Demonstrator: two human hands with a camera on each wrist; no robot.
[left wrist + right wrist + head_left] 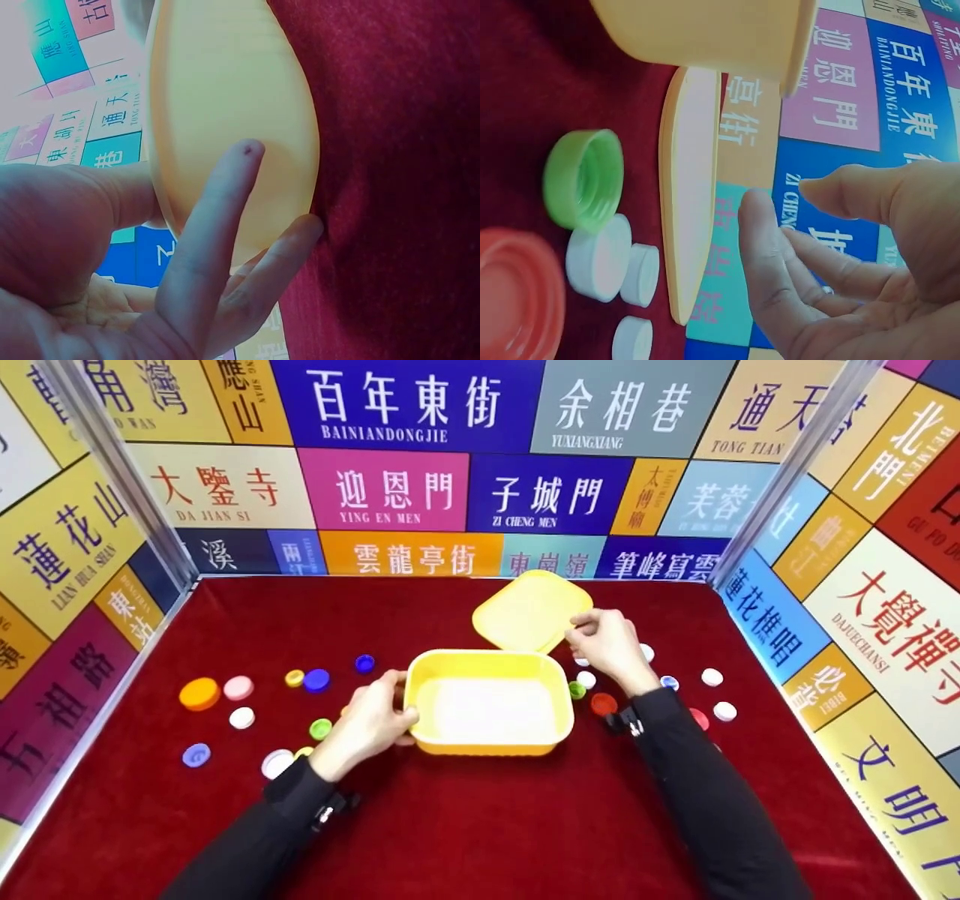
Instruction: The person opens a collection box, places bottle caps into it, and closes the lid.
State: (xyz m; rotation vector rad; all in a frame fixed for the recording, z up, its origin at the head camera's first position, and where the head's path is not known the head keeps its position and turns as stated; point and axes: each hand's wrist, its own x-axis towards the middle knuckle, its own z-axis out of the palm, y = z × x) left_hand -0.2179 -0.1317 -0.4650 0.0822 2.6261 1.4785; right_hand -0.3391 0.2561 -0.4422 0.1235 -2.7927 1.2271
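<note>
A yellow rectangular plastic box [487, 749] stands upright on the red cloth, its pale inside bare. My left hand [366, 726] grips its left end; in the left wrist view the thumb hooks over the rim and the fingers [214, 232] lie along the outer wall. Behind the box, its yellow lid [531, 611] lies flat on the cloth. By the lid's right edge hovers my right hand [609, 649]. The right wrist view shows its thumb and forefinger parted, with nothing between them and apart from the lid [690, 195].
Loose bottle caps lie on both sides: an orange cap [199, 694], a pink cap [238, 688] and a blue cap [316, 681] among several at left, a red cap [603, 704], a green cap [585, 180] and several white ones at right. Printed panels [405, 487] wall the table.
</note>
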